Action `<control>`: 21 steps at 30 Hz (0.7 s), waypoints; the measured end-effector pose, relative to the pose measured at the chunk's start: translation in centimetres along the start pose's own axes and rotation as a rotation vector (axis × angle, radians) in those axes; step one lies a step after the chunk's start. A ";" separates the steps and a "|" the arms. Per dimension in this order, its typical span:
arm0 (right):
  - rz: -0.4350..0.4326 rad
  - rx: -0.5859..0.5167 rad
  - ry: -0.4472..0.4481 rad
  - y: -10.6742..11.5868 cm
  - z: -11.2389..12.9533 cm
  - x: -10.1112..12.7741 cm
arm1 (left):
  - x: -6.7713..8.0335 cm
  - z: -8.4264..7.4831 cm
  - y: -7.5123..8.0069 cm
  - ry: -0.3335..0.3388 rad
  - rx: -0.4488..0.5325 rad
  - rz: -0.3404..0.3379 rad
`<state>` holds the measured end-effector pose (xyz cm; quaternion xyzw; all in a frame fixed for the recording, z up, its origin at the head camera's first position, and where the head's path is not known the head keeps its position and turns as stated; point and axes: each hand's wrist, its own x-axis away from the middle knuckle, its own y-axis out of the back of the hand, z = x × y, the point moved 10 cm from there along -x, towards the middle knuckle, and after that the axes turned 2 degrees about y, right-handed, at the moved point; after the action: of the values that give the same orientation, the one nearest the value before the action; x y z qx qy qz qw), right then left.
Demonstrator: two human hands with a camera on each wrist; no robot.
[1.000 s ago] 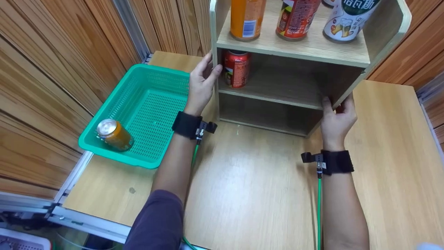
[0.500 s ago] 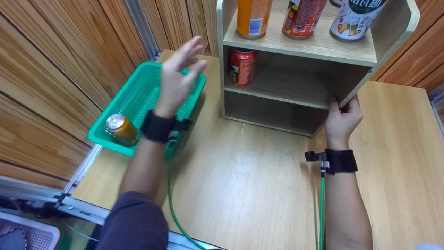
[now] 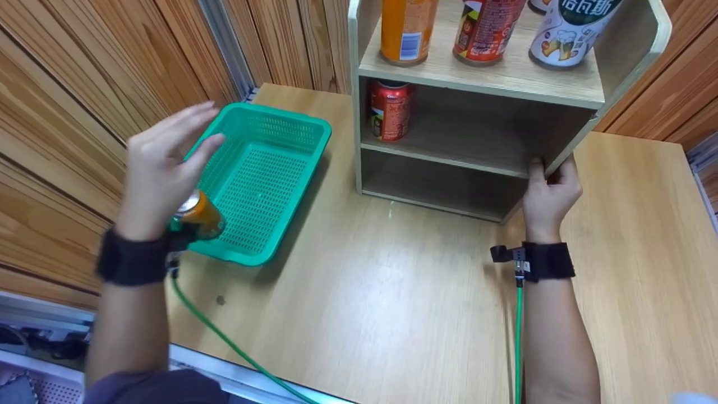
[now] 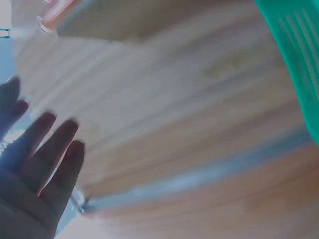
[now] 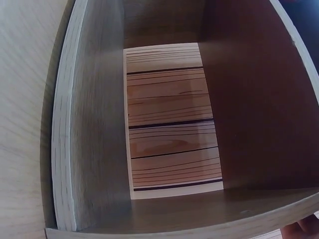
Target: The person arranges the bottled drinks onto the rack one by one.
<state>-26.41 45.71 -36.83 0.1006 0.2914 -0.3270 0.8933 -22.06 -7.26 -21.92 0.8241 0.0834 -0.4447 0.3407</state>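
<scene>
My left hand [image 3: 165,168] is raised over the left side of a green plastic basket [image 3: 303,193], fingers extended and holding nothing. Partly behind its wrist, an orange can [image 3: 208,216] with a silver top leans in the basket. In the left wrist view the fingers [image 4: 64,169] are spread, and the basket's edge shows at the right. My right hand [image 3: 552,196] grips the right side panel of a wooden shelf [image 3: 477,90], thumb on the inner side. A red can [image 3: 390,111] stands at the left of the shelf's middle level.
On the shelf's top level stand an orange bottle [image 3: 408,33], a red can [image 3: 487,31] and a white can [image 3: 569,33]. Wood-panelled walls close in the left and back. A green cable [image 3: 224,339] trails from the left wrist over the table [image 3: 404,303].
My left hand has let go of the shelf's left side and swung left across the basket. The right hand keeps its grip on the shelf.
</scene>
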 end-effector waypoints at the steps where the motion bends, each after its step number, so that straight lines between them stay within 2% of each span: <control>1: 0.003 -0.003 -0.002 0.0 0.0 0.0 | 0.5 1.1 0.0 0.021 -0.068 0.045; 3: 0.006 -0.012 -0.005 0.0 0.0 0.0 | 1.7 3.5 -0.3 0.084 -0.189 0.171; 6: 0.008 -0.029 -0.006 0.0 0.1 0.0 | 4.2 7.4 -1.2 0.264 -0.298 0.423; 8: 0.006 -0.036 -0.005 0.0 0.2 0.0 | 6.3 9.6 -1.8 0.380 -0.334 0.585; 10: 0.005 -0.038 -0.005 -0.1 0.2 0.0 | 8.2 11.5 -2.1 0.479 -0.345 0.696; 12: 0.002 -0.031 -0.005 0.0 0.3 0.0 | 9.5 12.9 -2.3 0.542 -0.345 0.749; 14: 0.000 -0.024 -0.014 0.0 0.2 0.0 | 10.4 14.0 -2.6 0.574 -0.336 0.767; 21: 0.003 0.004 -0.015 0.0 0.1 0.1 | 12.7 15.8 -3.8 0.600 -0.343 0.809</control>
<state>-26.28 45.65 -36.74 0.1002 0.2840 -0.3270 0.8958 -26.89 -16.55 -39.70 0.8140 -0.0757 -0.0023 0.5759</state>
